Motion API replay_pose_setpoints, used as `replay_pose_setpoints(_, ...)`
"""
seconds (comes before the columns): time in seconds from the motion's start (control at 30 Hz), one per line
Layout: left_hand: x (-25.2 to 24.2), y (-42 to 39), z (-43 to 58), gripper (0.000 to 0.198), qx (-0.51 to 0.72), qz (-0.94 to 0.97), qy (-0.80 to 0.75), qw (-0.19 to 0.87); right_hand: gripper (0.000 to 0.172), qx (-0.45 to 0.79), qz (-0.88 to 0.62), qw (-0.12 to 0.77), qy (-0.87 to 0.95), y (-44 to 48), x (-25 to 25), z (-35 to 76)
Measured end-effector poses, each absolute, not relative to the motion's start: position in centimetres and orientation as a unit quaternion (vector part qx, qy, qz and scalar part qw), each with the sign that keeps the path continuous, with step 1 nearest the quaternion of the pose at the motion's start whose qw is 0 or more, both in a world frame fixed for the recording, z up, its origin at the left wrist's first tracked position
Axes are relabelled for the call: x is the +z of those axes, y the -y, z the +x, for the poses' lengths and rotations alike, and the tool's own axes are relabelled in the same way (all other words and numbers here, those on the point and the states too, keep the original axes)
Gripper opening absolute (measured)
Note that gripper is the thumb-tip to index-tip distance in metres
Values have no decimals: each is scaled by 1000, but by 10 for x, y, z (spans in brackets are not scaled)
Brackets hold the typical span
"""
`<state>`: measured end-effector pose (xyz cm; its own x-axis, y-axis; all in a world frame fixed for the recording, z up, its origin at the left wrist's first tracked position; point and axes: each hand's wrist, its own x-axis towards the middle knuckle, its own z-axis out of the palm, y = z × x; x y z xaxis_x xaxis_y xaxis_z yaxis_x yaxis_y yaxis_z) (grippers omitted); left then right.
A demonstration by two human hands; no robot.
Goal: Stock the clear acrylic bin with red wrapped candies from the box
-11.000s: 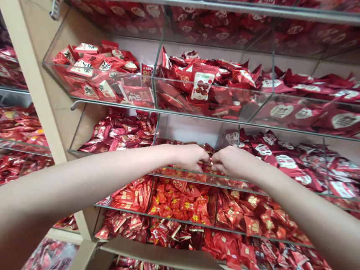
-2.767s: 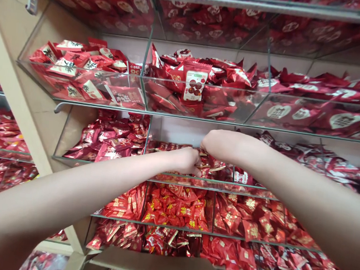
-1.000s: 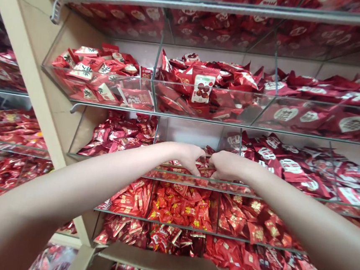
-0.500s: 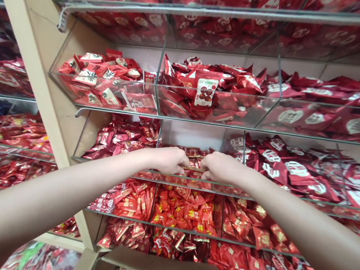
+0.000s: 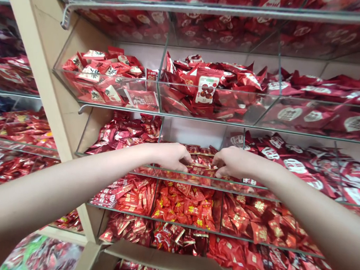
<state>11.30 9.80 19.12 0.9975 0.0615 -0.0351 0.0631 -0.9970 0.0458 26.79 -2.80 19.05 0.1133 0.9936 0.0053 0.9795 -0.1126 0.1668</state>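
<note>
Both my hands reach into a clear-walled bin on the middle shelf, where small red snack packets (image 5: pixel 200 160) with gold print lie in a low pile. My left hand (image 5: pixel 174 156) is at the left end of the front packets, its thumb and forefinger parted. Facing it from the right, my right hand (image 5: pixel 233 161) has its fingers bent and its thumb apart from them. Packets lie between the two hands; neither hand visibly grips one. The outer fingers of both hands are partly hidden.
A clear front wall (image 5: pixel 195 179) runs below my wrists. Glass dividers split the shelves into bins of red packets. The shelf above (image 5: pixel 206 119) overhangs the bin. A cardboard box (image 5: pixel 169 260) with packets stands below, and a wooden upright (image 5: pixel 46 77) rises at left.
My hands have moved apart, the right one further to the right. Their fingers have spread from a closer pose, and more of the packets between them shows. The view has shifted slightly.
</note>
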Motion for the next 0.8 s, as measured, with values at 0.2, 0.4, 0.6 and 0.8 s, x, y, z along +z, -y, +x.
replay_pose_setpoints(0.2,184,-80,147,35,31,999,-5,-12,24,76,776,121,-614,33,187,263)
replay_pose_setpoints(0.4,167,-76,168,22,38,998,4,-47,22,124,773,120,-611,37,180,261)
replay_pose_setpoints(0.6,169,-88,160,19,17,1000,10,-15,24,139,780,130,-596,36,181,260)
replay_pose_setpoints(0.8,167,-89,167,21,9,1000,5,-11,29,164,787,117,-584,33,179,252)
